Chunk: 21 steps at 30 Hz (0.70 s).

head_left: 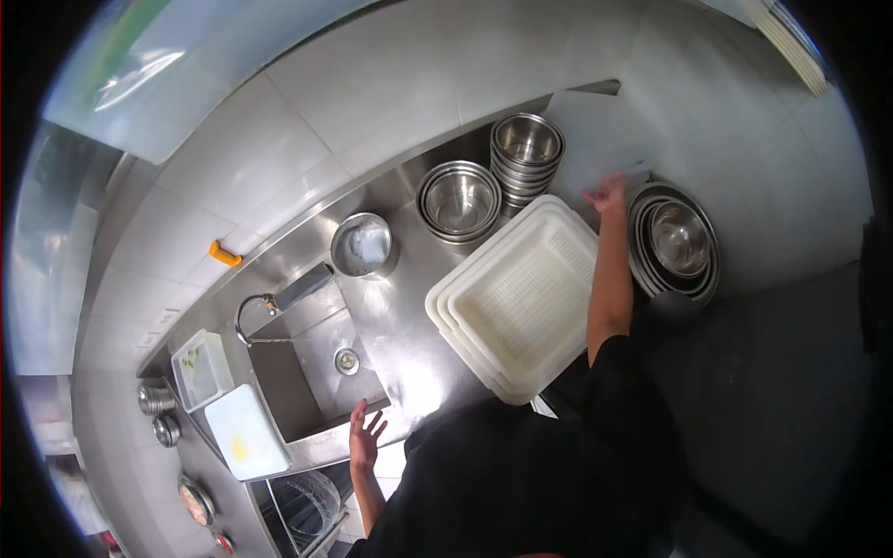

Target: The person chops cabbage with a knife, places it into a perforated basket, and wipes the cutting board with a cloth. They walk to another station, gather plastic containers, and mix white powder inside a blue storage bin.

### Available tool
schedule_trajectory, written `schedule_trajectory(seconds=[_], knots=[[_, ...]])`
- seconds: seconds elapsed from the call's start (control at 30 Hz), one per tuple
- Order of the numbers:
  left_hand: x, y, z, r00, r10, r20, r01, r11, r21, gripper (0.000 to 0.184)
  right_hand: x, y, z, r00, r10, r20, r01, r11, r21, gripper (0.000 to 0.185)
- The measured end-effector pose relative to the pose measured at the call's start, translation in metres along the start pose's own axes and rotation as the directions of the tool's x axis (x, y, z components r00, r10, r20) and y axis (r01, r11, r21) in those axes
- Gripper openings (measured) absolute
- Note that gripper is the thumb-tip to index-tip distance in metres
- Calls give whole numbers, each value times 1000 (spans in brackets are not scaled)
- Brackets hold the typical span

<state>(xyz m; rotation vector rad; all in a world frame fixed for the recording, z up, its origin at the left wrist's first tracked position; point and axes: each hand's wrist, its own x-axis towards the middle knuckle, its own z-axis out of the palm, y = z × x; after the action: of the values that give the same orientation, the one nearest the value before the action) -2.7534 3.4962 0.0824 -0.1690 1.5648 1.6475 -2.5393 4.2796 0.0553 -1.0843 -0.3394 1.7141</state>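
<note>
My left hand hovers by the front edge of the steel sink, fingers spread and holding nothing. My right hand reaches past the white perforated baskets, which are nested in a stack on the counter. It is at the lower edge of a pale translucent sheet near the wall; whether it touches the sheet I cannot tell. Its thumb and fingers look apart. Just right of that hand are nested steel bowls. To its left stands a tall stack of steel pots.
More nested steel pots and a single pot with something whitish inside line the back. A faucet arches over the sink. Left of it are a white tub and a white board with a yellow stain. An orange object is at the wall.
</note>
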Motion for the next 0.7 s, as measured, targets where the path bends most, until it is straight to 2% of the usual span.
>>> schedule_trajectory(seconds=[0.1,0.17,0.2,0.23,0.27,0.3,0.33,0.37,0.4,0.43,0.47,0.5,0.6,0.7], knots=[[0,-6,-18,998,39,-54,-41,998,-46,58,52,-10,-19,992,-62,107,66,997,-32,39],[-3,-16,-34,995,79,-58,-83,992,-89,57,85,-24,-13,941,-307,145,301,952,63,33],[-9,-16,-39,995,85,-54,-90,992,-91,56,47,-44,20,944,-266,194,181,912,369,16],[-12,-16,-40,992,104,-67,-111,988,-105,56,97,-67,6,711,-34,702,-295,892,342,15],[-16,-16,-39,991,85,-100,-94,991,-96,54,90,-77,23,558,-16,830,-510,783,357,13],[-19,-13,-41,987,69,-142,-83,992,-93,53,144,-87,22,400,-208,893,-348,866,358,10],[-20,-16,-46,984,75,-164,-94,990,-109,51,184,-105,22,694,-274,666,-129,862,490,11],[-23,-20,-54,978,77,-193,-102,987,-125,49,248,-134,15,444,-206,872,-238,911,337,12],[-28,-22,-59,971,96,-218,-127,983,-132,48,264,-155,19,591,-226,774,-117,926,359,26],[-32,-23,-63,964,114,-241,-150,979,-137,46,224,-172,38,706,-263,658,80,952,294,27],[-38,-23,-65,954,120,-275,-165,975,-147,45,179,-175,63,745,-338,575,278,941,193,28],[-42,-24,-69,947,124,-297,-176,972,-155,43,142,-179,84,741,-405,536,425,900,93,29],[-60,-36,-87,915,166,-368,-255,944,-209,41,22,-168,126,630,-499,595,663,744,-79,32],[-68,-76,-117,857,129,-498,-277,932,-235,35,-123,-155,127,473,-513,716,805,582,-116,35]])
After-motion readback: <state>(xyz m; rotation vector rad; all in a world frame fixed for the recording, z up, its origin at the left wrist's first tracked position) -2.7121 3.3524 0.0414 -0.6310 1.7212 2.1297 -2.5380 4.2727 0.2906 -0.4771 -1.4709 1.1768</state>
